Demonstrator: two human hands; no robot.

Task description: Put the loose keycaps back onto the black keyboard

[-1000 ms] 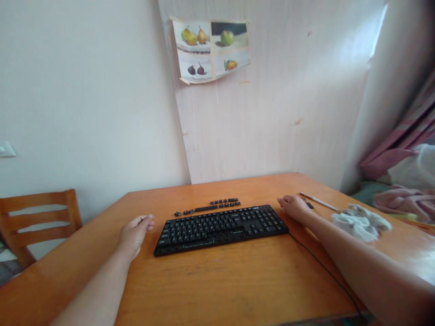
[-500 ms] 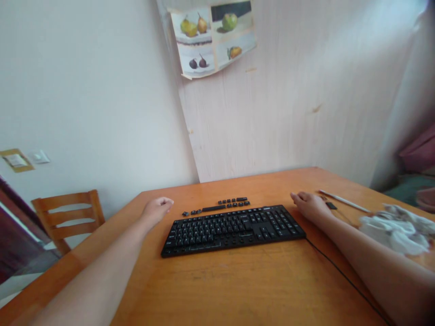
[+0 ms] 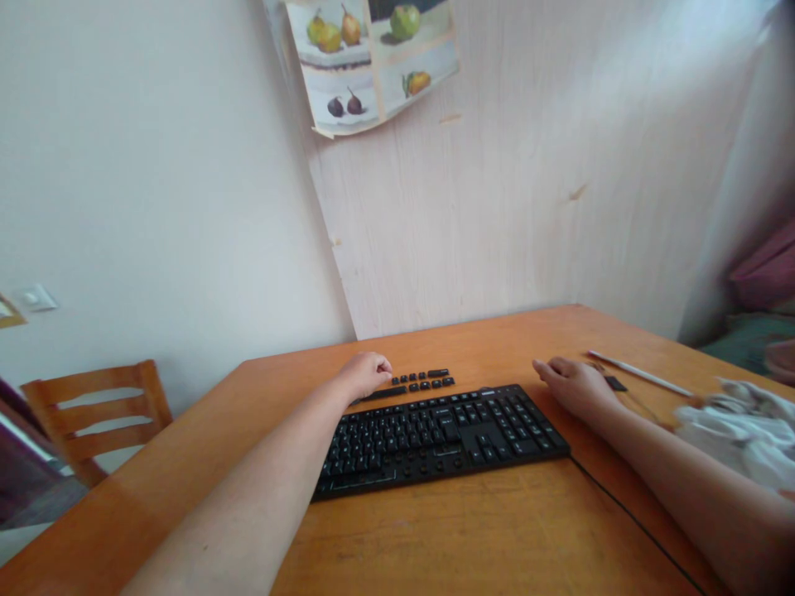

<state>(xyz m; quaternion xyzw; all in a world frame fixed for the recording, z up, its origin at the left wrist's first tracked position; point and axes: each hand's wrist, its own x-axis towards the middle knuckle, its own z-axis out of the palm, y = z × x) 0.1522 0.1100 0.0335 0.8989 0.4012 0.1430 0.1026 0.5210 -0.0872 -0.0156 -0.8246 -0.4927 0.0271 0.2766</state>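
A black keyboard [image 3: 435,439] lies on the wooden table, its lower rows showing bare sockets where keycaps are off. Behind it, several loose black keycaps [image 3: 425,386] sit in two short rows, with a long spacebar [image 3: 388,391] in the nearer row. My left hand [image 3: 365,375] hovers at the left end of these rows, its fingers curled closed; whatever is between the fingertips is hidden. That forearm covers the keyboard's left end. To the right of the keyboard, my right hand [image 3: 575,385] rests on the table, fingers loosely bent and apart, holding nothing visible.
A white pencil-like stick [image 3: 639,372] and a small dark object [image 3: 615,383] lie beyond my right hand. A crumpled pale cloth [image 3: 736,426] is at the right. The keyboard cable [image 3: 633,520] runs to the front edge. A wooden chair [image 3: 99,414] stands at left.
My left hand has moved right and forward, from beside the keyboard to the loose keycaps. My right hand stays beside the keyboard, its fingers a little looser. The view has shifted slightly.
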